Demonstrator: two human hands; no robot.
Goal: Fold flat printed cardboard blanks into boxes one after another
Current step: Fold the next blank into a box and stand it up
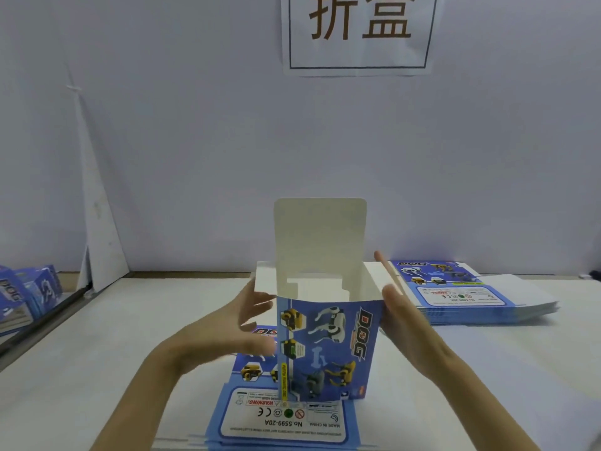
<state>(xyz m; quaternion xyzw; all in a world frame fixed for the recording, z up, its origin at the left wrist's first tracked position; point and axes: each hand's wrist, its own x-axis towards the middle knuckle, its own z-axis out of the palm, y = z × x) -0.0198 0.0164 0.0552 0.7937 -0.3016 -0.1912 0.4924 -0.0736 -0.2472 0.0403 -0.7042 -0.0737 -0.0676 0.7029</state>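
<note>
A blue printed box (328, 346) stands upright in the middle, its top open and its white lid flap (320, 236) raised at the back. My right hand (403, 323) lies flat against the box's right side with straight fingers. My left hand (227, 330) is at the box's left side, fingers spread and blurred, near the left side flap (264, 278). Under the box lies a stack of flat blue blanks (279, 421) at the table's near edge.
A second stack of flat blanks (468, 294) lies at the right on the white table (113, 353). Several folded boxes (26, 297) stand at the far left. A paper sign (357, 34) hangs on the wall behind.
</note>
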